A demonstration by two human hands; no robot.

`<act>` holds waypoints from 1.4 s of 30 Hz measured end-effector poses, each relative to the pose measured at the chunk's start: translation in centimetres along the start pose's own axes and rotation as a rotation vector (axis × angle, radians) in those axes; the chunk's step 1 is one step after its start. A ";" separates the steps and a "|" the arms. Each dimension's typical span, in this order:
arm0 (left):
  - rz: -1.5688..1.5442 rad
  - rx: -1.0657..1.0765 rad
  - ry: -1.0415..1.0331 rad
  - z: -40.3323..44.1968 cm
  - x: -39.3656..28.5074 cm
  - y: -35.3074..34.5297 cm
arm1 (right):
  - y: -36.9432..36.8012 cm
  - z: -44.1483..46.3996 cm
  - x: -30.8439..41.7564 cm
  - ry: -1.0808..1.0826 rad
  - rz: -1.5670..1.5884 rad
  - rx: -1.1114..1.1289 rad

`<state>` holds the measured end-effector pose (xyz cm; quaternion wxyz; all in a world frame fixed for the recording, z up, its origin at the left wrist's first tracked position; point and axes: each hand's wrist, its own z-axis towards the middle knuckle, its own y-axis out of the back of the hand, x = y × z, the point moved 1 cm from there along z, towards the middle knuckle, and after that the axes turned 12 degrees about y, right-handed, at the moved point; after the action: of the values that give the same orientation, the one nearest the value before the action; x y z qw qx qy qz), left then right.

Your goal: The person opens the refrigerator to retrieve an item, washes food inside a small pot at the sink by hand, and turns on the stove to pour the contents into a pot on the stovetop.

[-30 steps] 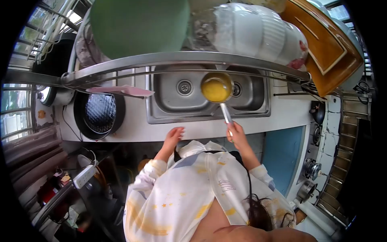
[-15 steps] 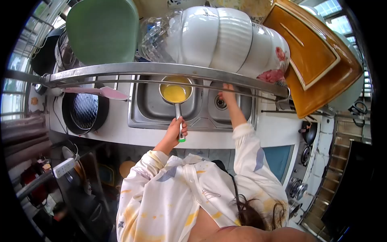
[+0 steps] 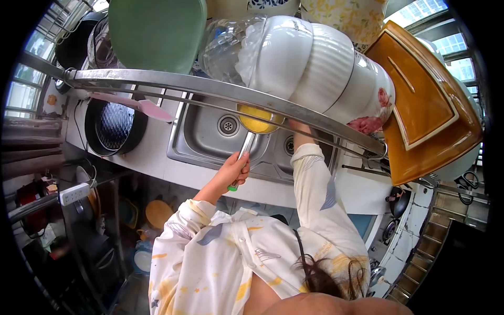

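Observation:
My left hand point(image 3: 235, 169) is closed round the metal handle of a small saucepan point(image 3: 249, 143); the handle ends in a green tip. Something yellow point(image 3: 258, 119) covers its inside, but I cannot tell whether it is liquid or grains. The pan hangs tilted over the double steel sink point(image 3: 197, 149), near the divider between the basins. My right hand point(image 3: 300, 130) reaches over the right basin, beside the pan. A rack rail and the bowls hide its fingers.
A metal rack rail point(image 3: 173, 80) crosses above the sink. On the rack are a green plate point(image 3: 157, 34), white bowls point(image 3: 325, 58) and a brown dish point(image 3: 428, 105). A black pan point(image 3: 115, 126) and pink spatula point(image 3: 155, 111) are at the left.
The saucepan has moved right, from over the left basin towards the divider, uncovering the left drain. My right hand has gone further behind the rail. The view has tilted.

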<state>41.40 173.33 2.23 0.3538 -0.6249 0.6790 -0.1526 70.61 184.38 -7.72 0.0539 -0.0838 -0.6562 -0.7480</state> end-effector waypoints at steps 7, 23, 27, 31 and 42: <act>-0.014 0.022 -0.008 0.4 0.4 0.2 | -0.5 -1.0 0.6 0.018 0.010 -0.026; 0.066 -0.081 0.005 1.1 0.4 1.0 | -0.6 -3.1 -1.8 0.096 -0.007 -0.067; 0.043 -0.057 0.004 1.5 0.7 1.6 | -0.2 -3.4 -2.1 0.112 0.005 -0.064; 0.017 -0.079 0.013 2.2 1.6 2.5 | -2.9 -3.3 -5.5 0.273 -0.146 -0.131; 0.065 -0.094 0.014 2.2 2.9 3.3 | -0.6 -2.8 -3.6 0.257 -0.057 0.008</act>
<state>40.54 171.67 -2.30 0.3242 -0.6172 0.7079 -0.1135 73.86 181.53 -9.32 0.1166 0.0316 -0.6489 -0.7512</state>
